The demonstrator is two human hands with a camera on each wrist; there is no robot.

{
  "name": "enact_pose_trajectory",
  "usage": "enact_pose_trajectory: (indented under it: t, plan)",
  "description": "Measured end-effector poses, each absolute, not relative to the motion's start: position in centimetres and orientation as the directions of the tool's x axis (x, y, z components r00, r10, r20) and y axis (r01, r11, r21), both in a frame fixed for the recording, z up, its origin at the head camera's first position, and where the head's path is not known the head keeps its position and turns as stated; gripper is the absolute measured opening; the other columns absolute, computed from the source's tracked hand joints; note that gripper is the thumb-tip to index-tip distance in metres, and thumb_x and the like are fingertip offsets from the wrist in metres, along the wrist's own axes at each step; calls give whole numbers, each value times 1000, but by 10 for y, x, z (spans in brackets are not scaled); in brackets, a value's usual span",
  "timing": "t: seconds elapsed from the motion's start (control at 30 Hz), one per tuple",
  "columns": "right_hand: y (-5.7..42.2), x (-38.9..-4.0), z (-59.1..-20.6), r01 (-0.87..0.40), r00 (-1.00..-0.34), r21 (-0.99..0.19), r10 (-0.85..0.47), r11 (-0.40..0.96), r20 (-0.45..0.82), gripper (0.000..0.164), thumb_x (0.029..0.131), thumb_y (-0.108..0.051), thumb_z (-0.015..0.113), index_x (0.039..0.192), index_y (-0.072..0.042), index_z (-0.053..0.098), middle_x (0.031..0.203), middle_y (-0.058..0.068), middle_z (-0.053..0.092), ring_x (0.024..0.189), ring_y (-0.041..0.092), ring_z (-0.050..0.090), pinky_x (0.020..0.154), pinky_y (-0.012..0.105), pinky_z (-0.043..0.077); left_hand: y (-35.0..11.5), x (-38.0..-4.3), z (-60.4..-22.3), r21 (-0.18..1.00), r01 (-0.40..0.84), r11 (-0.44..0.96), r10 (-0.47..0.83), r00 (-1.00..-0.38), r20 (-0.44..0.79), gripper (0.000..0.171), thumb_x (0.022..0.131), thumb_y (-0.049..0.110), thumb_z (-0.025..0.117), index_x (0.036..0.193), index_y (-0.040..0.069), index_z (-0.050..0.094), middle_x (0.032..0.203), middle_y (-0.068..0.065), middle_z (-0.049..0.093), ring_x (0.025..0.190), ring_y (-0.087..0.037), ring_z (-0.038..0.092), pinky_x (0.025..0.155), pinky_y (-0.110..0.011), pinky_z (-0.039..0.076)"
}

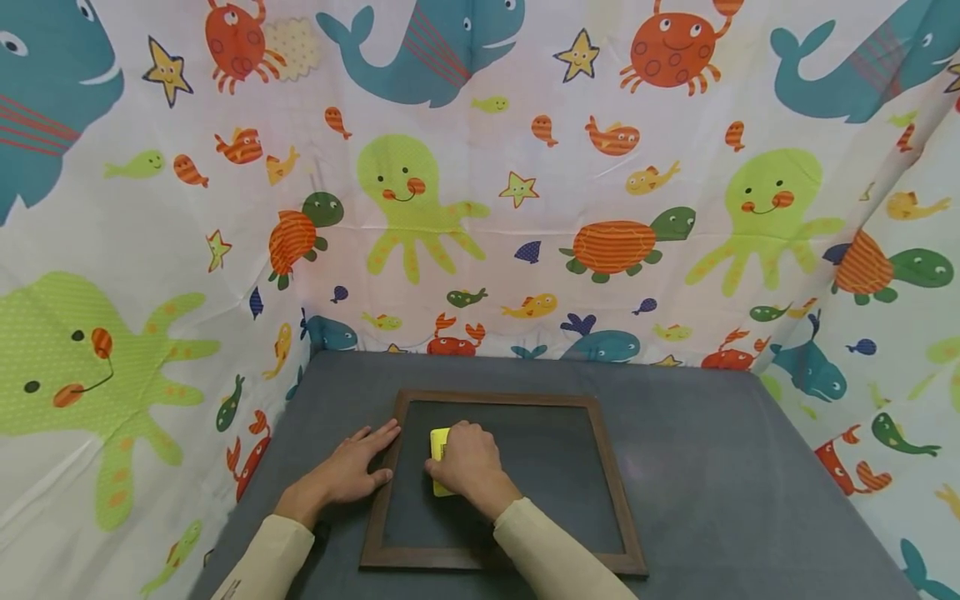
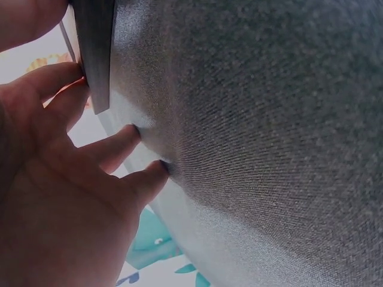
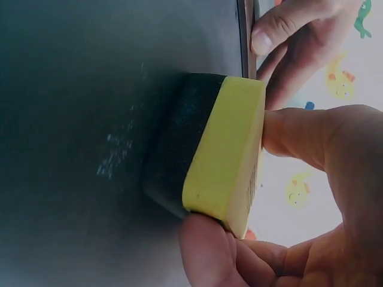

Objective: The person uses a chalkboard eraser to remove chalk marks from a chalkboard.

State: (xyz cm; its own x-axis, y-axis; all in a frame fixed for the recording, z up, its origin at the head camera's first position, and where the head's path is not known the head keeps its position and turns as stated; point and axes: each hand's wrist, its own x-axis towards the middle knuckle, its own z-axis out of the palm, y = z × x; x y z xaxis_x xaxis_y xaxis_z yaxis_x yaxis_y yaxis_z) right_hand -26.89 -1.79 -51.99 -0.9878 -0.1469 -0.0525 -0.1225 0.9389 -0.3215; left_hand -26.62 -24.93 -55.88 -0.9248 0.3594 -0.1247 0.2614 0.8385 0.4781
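Note:
A small chalkboard [image 1: 551,475] with a brown wooden frame [image 1: 615,492] lies flat on the table. My right hand [image 1: 472,467] grips a yellow and black chalkboard eraser [image 1: 438,442], its dark side against the board left of the middle. In the right wrist view, thumb and fingers hold the eraser's yellow part [image 3: 218,149], and faint white chalk marks [image 3: 114,155] show beside it. Along the frame's left side rests my left hand [image 1: 348,467], fingers extended. The left wrist view has its fingertips at the frame's edge [image 2: 99,54] and on the cloth.
A dark grey cloth [image 1: 697,467] covers the table around the board. White curtains [image 1: 465,308] printed with sea animals hang behind the table and along both sides.

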Motion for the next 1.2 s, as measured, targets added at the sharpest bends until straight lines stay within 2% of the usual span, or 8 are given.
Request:
enact_pose_trajectory:
  t: [0.3, 0.73, 1.2]
  plan:
    - [7, -273, -515, -81, -993, -348, -107, 934, -54, 62, 74, -57, 80, 98, -3, 61, 75, 5, 54, 61, 21, 54, 54, 36, 51, -249, -264, -550, 499, 277, 821, 376, -920, -108, 73, 96, 26, 67, 159, 16, 32, 168, -2, 23, 151, -49, 18, 115, -73, 13]
    - [67, -266, -517, -22, -998, -376, -43, 926, -46, 55, 76, -52, 80, 96, -5, 61, 73, 6, 54, 59, 21, 54, 52, 34, 49, -251, -264, -552, 505, 312, 805, 403, -912, -79, 73, 95, 24, 69, 159, 15, 32, 167, -3, 24, 150, -50, 20, 113, -75, 15]
    - [141, -265, -521, 69, -997, -340, 59, 938, -40, 57, 76, -51, 80, 95, -1, 61, 72, 7, 56, 60, 22, 54, 52, 35, 48, -251, -263, -558, 519, 300, 801, 398, -913, -88, 74, 96, 24, 68, 159, 16, 31, 168, -2, 23, 151, -49, 19, 114, -75, 13]
